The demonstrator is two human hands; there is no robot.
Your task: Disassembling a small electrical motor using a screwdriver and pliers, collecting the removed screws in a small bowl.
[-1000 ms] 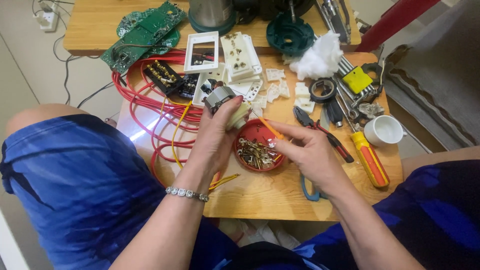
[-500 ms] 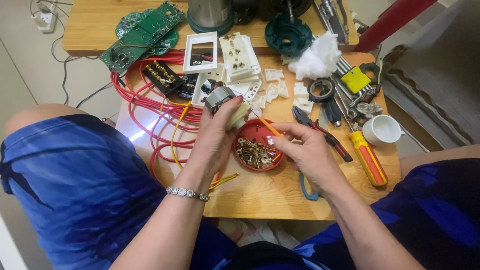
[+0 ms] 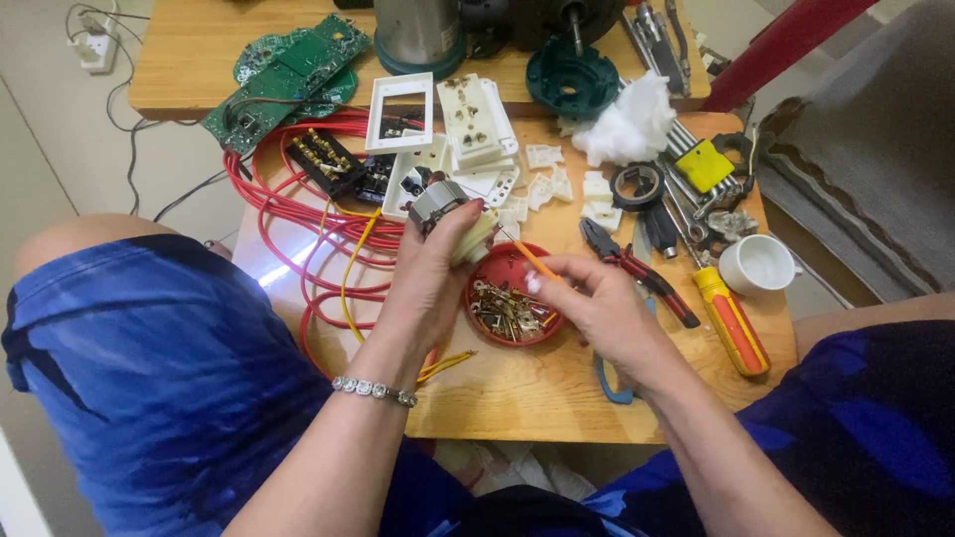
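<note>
Fig.: L→R. Left hand [image 3: 428, 283], fingers clenched on small motor [image 3: 443, 209] above red dish [image 3: 512, 298]. Right hand [image 3: 602, 308] pinches orange tool [image 3: 527, 257]; long axis slants up-left twd motor, just beside. Surface [image 3: 517, 398] below.

A yellow tag-like holder [image 3: 704, 165], possibly labelled, lies among the tools.
</note>
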